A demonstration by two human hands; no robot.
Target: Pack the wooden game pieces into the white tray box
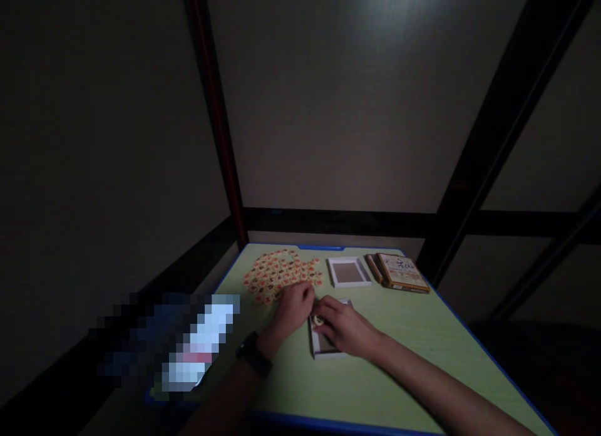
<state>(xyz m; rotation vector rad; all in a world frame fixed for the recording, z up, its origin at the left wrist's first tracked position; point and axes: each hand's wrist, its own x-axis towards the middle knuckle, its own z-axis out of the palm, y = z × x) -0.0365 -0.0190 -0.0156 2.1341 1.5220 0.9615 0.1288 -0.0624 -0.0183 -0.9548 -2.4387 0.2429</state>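
Observation:
Many round wooden pieces with red or black characters (279, 270) lie spread at the table's far left. My left hand (295, 307), with a dark watch on its wrist, is closed at the near right edge of these pieces; what its fingers hold, if anything, is hidden. Over a white-rimmed shallow box (323, 350), my right hand (345, 325) has its fingers curled round a round piece with a black character (318, 321). The two hands nearly meet at the box's upper left corner. My right hand covers much of the box's inside.
A second white shallow box (350, 272) stands open behind the hands. To its right lie printed box lids (404, 272), partly stacked. A blurred bright rectangle (201, 345) is at the left edge of the green table (422, 342). Walls rise behind.

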